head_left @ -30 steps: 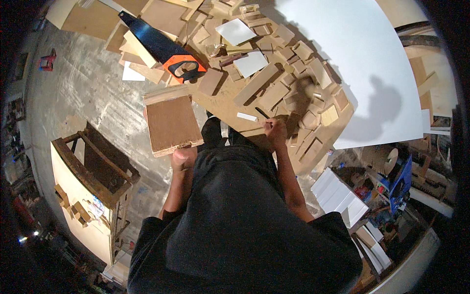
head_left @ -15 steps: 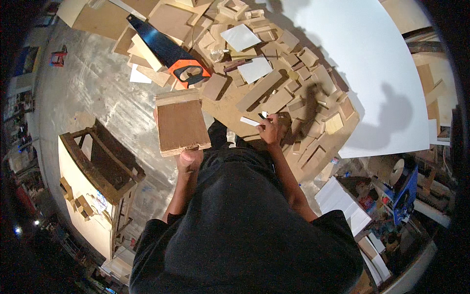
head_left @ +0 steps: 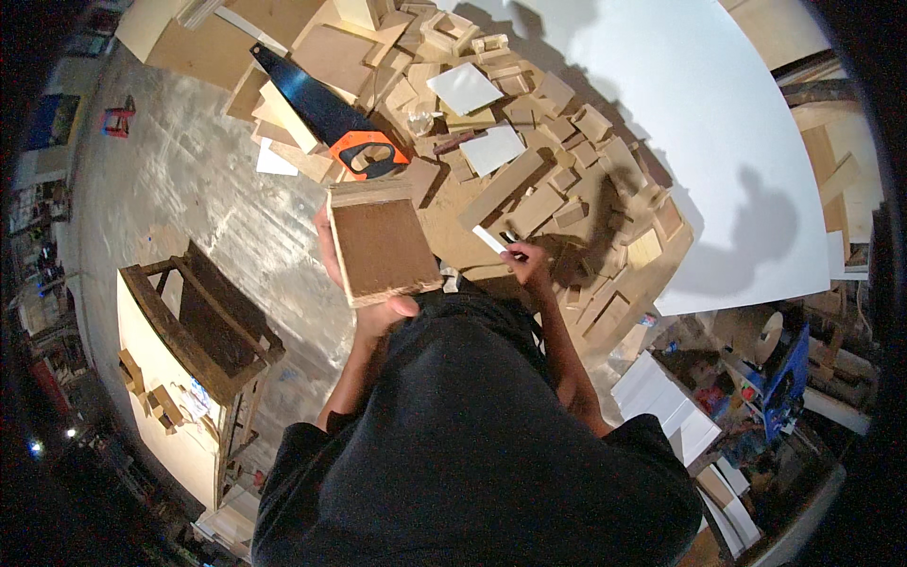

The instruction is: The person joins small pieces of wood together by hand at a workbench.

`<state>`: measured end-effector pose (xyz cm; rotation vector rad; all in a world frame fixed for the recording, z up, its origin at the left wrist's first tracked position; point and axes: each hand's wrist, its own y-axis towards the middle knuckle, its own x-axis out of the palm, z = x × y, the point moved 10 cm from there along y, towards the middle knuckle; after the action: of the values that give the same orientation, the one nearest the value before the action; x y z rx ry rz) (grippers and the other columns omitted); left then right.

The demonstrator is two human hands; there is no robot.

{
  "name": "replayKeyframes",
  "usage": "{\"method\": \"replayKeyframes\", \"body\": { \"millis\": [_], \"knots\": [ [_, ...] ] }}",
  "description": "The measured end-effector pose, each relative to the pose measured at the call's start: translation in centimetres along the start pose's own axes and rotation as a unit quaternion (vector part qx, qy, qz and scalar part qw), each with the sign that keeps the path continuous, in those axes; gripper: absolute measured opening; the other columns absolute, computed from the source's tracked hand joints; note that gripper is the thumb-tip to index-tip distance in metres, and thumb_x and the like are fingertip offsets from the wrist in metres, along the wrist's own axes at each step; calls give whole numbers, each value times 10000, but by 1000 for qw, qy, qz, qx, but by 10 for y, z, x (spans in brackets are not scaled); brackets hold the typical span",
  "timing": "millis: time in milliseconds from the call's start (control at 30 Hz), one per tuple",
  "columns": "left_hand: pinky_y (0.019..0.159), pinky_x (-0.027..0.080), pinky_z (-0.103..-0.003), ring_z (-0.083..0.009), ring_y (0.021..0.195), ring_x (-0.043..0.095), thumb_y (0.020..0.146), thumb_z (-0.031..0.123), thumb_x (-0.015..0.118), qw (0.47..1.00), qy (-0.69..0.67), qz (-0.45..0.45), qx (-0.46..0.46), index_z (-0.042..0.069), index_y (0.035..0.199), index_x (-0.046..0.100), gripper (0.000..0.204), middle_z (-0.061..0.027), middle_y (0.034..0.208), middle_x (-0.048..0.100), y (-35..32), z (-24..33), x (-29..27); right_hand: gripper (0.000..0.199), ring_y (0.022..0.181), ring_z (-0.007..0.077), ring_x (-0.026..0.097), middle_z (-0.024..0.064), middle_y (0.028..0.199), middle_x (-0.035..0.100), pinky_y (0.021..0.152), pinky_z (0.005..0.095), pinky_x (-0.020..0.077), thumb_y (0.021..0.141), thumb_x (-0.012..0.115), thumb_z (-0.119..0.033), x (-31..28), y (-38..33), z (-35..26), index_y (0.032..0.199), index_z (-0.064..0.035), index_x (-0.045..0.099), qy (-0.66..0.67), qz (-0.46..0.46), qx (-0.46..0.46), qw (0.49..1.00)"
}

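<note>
My left hand (head_left: 376,310) grips a square brown wooden board (head_left: 382,244) by its near edge and holds it up over the floor. My right hand (head_left: 529,264) is closed on a small white stick-like piece (head_left: 490,239) at the near edge of a pile of wood offcuts (head_left: 557,180). A handsaw with a black blade and an orange handle (head_left: 364,151) lies just beyond the board, on the pile's left side.
White square tiles (head_left: 463,88) lie among the blocks. A large white sheet (head_left: 699,123) covers the floor at the right. A dark wooden frame (head_left: 208,317) stands at the left. White panels (head_left: 666,402) and clutter lie at the lower right.
The board has come up and closer in my left hand. My right hand has stayed at the pile's near edge with the white piece.
</note>
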<state>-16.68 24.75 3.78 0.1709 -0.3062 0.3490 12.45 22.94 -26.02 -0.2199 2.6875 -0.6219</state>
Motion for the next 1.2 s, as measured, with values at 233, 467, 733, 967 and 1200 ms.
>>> {"method": "replayKeyframes", "body": {
  "millis": [233,467,733,967,1200],
  "knots": [
    [988,416,-383,-216,1166,492,322,673,879,989,114,-41,89,-8,1367,294,1377,-95,1258,443,32,28,37,155,622,108,593,51,762,672,561,244,455,815,723,-124,-105,-94,-277,928,-19,708,186,50,-255,947],
    [998,420,-397,-237,1157,516,317,600,923,990,38,-99,90,-2,1357,305,1352,-111,1262,478,27,35,64,220,605,81,566,56,741,656,519,218,407,719,830,-156,-82,-132,-385,833,-15,706,131,-16,-404,905],
    [988,415,-397,-238,1153,512,315,633,914,992,100,-71,18,1,1350,306,1356,-119,1256,457,16,48,67,255,631,90,591,53,737,659,515,214,430,678,857,-127,-80,-141,-383,822,-35,667,137,20,-390,910],
    [981,426,-429,-276,1162,510,362,586,930,983,55,-56,163,4,1351,282,1317,-149,1253,451,8,61,58,275,693,131,645,74,778,673,590,242,496,658,863,-118,-83,-144,-378,837,-35,671,136,29,-419,897],
    [925,487,-495,-309,1077,556,575,457,900,923,125,-78,356,91,1288,327,986,-220,1146,502,-3,89,47,177,683,133,651,76,794,689,590,240,498,676,784,-25,-82,-140,-372,826,-54,694,158,4,-420,894]
  ]
}}
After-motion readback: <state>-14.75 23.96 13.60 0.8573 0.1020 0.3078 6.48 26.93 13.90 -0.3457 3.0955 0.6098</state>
